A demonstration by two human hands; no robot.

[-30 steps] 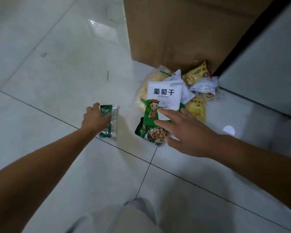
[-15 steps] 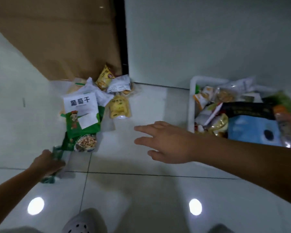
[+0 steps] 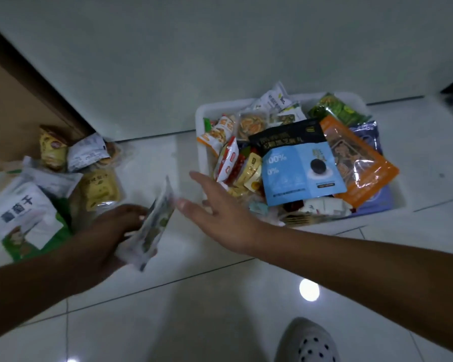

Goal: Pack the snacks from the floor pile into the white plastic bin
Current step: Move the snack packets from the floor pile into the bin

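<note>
My left hand (image 3: 110,231) grips a small green-and-clear snack packet (image 3: 154,226), lifted off the floor and tilted on edge between the pile and the bin. My right hand (image 3: 220,210) is spread flat with nothing in it, fingers pointing left toward the packet, just in front of the bin's near left corner. The white plastic bin (image 3: 200,142) stands at the right, heaped with snack bags; a blue-and-black bag (image 3: 298,168) and an orange bag (image 3: 358,163) lie on top. The floor pile (image 3: 63,178) of snacks lies at the left, with a white-and-green raisin bag (image 3: 24,218) nearest me.
A brown cardboard panel (image 3: 8,105) stands behind the pile, and a pale wall (image 3: 220,61) runs behind the bin. My grey perforated shoe (image 3: 306,340) rests on the glossy white tile floor at the bottom right. Something dark sits at the far right edge.
My view has swung right, bringing the whole bin into sight. My left hand has lifted the green packet off the floor and carried it right, toward my right hand and the bin.
</note>
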